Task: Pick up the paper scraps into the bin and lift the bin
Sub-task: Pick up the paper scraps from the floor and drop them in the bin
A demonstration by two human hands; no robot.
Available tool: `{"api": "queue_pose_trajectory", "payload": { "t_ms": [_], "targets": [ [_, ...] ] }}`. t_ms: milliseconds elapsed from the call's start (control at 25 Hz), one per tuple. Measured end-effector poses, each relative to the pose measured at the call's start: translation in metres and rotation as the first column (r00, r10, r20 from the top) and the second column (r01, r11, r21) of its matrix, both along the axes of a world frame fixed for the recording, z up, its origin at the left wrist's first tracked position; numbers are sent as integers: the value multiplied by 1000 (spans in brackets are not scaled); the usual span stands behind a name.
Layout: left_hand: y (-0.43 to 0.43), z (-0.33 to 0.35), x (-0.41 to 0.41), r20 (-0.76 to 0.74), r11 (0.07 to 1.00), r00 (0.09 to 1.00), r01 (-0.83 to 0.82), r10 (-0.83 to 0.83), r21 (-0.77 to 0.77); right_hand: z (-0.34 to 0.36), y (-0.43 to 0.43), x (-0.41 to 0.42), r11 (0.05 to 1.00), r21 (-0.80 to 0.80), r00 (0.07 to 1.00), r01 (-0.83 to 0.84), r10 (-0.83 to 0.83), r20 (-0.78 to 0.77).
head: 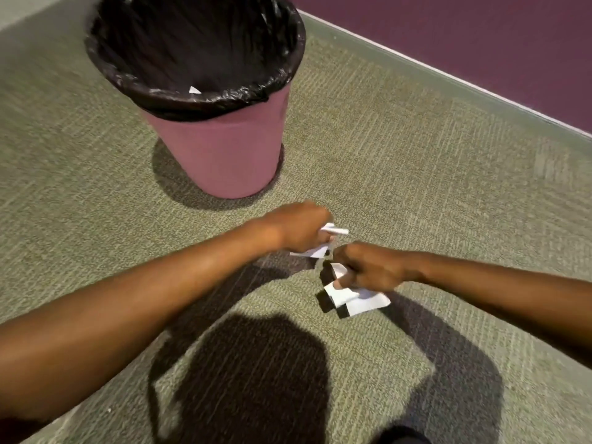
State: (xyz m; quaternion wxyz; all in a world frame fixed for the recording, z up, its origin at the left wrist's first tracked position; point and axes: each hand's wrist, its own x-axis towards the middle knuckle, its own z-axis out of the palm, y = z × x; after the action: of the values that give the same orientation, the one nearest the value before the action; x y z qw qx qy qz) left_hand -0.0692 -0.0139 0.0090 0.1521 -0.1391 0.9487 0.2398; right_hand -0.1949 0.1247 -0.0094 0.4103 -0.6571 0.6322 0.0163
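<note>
A pink bin (230, 155) lined with a black bag stands upright on the carpet at the upper left, with a small white scrap (194, 90) lying inside near its front rim. Just in front of the bin, my left hand (299, 230) is closed around white paper scraps (333, 231) that stick out of the fist. Right beside it, almost touching, my right hand (368, 267) is closed on more white paper scraps (355, 299), which hang down close to the floor.
Green-grey carpet (416, 155) covers the floor. A dark purple wall (480, 43) with a pale baseboard runs diagonally along the upper right. My shadow falls on the carpet below my arms.
</note>
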Motion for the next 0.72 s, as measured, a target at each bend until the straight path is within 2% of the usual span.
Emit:
{"api": "queue_pose_trajectory", "payload": {
  "t_ms": [80, 160, 240, 320, 400, 480, 600, 720],
  "targets": [
    [-20, 66, -1, 1, 984, 998, -66, 67, -167, 45, -38, 6, 1000, -3, 996, 26, -25, 89],
    [-36, 136, 8, -75, 951, 990, -138, 121, -277, 93, -67, 15, 995, -78, 977, 55, -37, 209],
    [-54, 188, 25, -215, 916, 954, -268, 209, -299, 133, -91, 27, 978, -184, 959, 103, -49, 280],
    [-83, 213, 45, -377, 859, 861, -449, 342, -247, 158, -111, 37, 917, -338, 934, 210, -86, 348],
    [-113, 218, 62, -488, 775, 734, -610, 472, -167, 169, -131, 43, 805, -479, 904, 350, -157, 397],
    [-139, 212, 73, -490, 710, 659, -696, 571, -107, 174, -150, 48, 642, -586, 861, 494, -266, 434],
    [-161, 190, 74, -453, 647, 572, -762, 684, 14, 173, -179, 49, 390, -629, 739, 673, -390, 549],
    [-169, 171, 71, -477, 603, 503, -794, 721, 75, 164, -205, 48, 229, -643, 663, 731, -463, 589]
  ]
}}
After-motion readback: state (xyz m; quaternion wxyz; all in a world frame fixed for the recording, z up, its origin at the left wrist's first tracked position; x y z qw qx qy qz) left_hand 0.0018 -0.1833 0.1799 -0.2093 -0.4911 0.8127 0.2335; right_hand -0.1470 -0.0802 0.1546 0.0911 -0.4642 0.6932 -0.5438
